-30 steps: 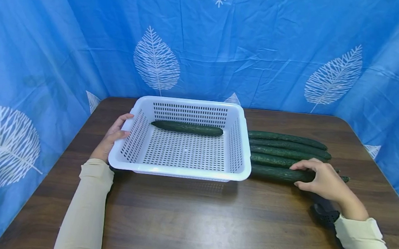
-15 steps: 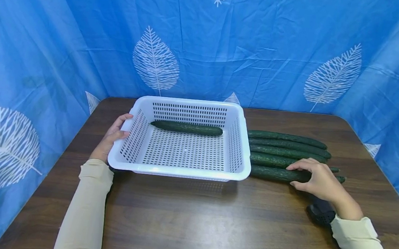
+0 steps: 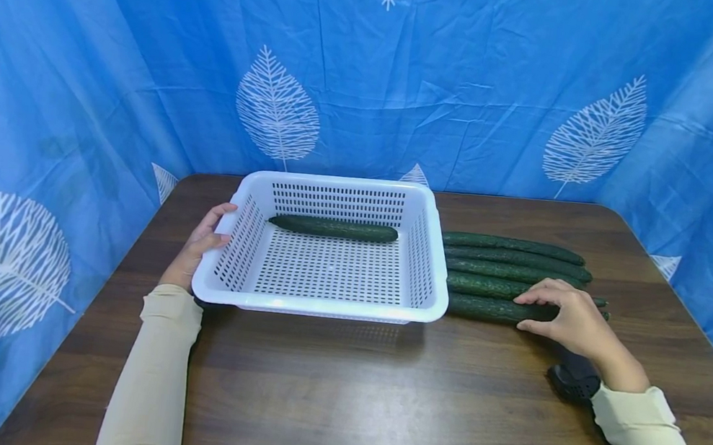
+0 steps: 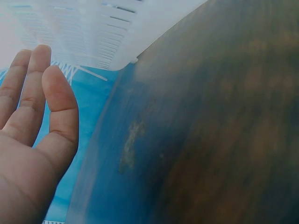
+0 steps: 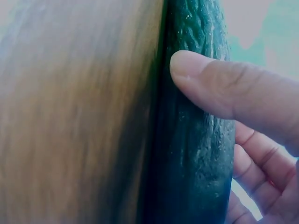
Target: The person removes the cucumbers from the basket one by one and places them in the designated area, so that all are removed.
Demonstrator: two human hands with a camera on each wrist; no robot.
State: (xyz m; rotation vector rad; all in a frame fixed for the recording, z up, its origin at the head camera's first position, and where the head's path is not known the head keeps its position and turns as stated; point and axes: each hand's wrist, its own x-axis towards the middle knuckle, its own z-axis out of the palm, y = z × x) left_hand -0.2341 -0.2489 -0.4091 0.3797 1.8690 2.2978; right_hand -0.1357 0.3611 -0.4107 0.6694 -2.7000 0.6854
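Note:
My left hand (image 3: 197,246) rests against the left rim of a white perforated plastic basket (image 3: 321,307); in the left wrist view its fingers (image 4: 35,88) reach up to the basket wall (image 4: 93,32), loosely straight. One cucumber (image 3: 333,229) lies crosswise inside the basket, towards the back. Right of the basket, several long dark-green cucumbers (image 3: 516,258) lie side by side on the table. My right hand (image 3: 571,319) grips the nearest cucumber (image 3: 484,308) of this row. In the right wrist view the thumb (image 5: 219,84) presses that cucumber's near side, with fingers behind it.
Under everything is a brown wood-grain table (image 3: 338,395), with rounded back corners. A blue curtain (image 3: 375,108) with white leaf prints hangs behind and along both sides. A black device (image 3: 573,383) sits under the right wrist.
The nearest cucumber has slid slightly left with my right hand, its right end now closer to the row's. The left hand and basket have hardly moved.

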